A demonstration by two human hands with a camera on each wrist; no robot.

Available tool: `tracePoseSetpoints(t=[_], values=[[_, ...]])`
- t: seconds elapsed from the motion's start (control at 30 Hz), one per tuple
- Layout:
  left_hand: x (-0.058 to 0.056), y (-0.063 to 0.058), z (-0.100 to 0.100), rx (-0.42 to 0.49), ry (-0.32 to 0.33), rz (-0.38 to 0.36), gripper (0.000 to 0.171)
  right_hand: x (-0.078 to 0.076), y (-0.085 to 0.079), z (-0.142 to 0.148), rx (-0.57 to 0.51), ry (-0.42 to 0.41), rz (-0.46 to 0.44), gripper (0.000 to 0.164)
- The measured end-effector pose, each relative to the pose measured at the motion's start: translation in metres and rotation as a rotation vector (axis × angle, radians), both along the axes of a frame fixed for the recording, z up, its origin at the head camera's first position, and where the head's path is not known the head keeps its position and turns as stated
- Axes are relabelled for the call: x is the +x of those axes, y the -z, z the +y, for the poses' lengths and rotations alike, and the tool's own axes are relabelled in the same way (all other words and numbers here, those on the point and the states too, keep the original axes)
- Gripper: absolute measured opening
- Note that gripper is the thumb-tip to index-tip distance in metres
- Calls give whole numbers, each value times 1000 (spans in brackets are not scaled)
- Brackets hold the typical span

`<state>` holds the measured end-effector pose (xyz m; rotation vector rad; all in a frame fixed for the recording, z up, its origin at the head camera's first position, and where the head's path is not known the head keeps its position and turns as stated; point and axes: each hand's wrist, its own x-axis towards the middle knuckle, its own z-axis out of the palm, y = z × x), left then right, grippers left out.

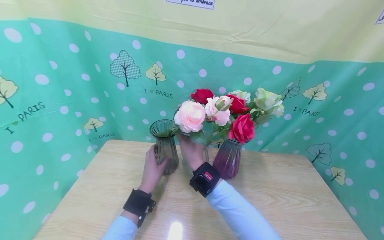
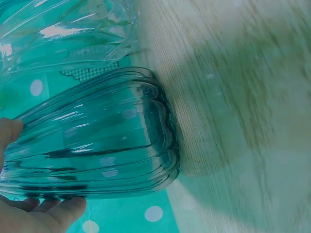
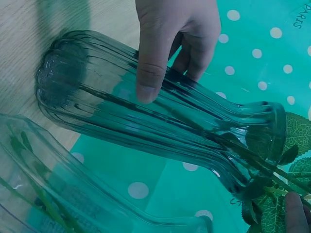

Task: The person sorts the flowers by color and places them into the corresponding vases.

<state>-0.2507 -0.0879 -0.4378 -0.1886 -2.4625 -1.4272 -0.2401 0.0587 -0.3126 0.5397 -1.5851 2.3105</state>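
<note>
My left hand (image 1: 154,166) grips the ribbed dark grey-green glass vase (image 1: 166,153) around its body, thumb on one side and fingers on the other. The vase stands upright on the table. At its mouth, my right hand (image 1: 192,151) pinches a flower stem (image 3: 286,179), one fingertip showing at the edge of the right wrist view. That stem passes through the flared rim into the vase, with green leaves (image 3: 272,213) bunched just outside. In the head view, a pale pink flower (image 1: 189,116) is above my right hand, whose fingers are largely hidden there.
A clear glass vase (image 3: 97,184) with green stems stands close beside the dark one, partly behind my right hand. Further right, a purple vase (image 1: 228,161) holds red roses (image 1: 242,128) and pale green flowers (image 1: 267,100). A polka-dot curtain (image 1: 90,83) hangs behind the wooden table (image 1: 270,193).
</note>
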Motion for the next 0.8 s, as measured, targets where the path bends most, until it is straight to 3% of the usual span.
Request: tracePoseSetpoints(t=[0.03, 0.07, 0.13, 0.17, 0.27, 0.37, 0.67, 0.73, 0.8], values=[[0, 0, 0, 2, 0, -4, 74, 1, -1, -1, -10, -8, 0, 41], [0, 0, 0, 4, -1, -8, 74, 2, -3, -1, 100, 79, 29, 46], [1, 0, 0, 7, -2, -17, 74, 8, -9, -2, 102, 85, 38, 46], [1, -1, 0, 7, -2, -21, 74, 12, -13, -3, 172, 144, 50, 47], [1, -1, -1, 5, -1, -28, 74, 20, -22, -4, 310, 285, 96, 43], [1, -1, 0, 3, -2, -27, 75, 21, -25, -4, 391, 375, 98, 34], [2, -2, 1, 3, -7, -15, 76, 12, -29, 0, 451, 385, 94, 33], [2, -2, 1, 3, -11, -11, 75, 10, -30, 2, 460, 342, 81, 34], [2, -2, 1, 3, -13, -5, 75, 7, -30, 5, 420, 241, 66, 35]])
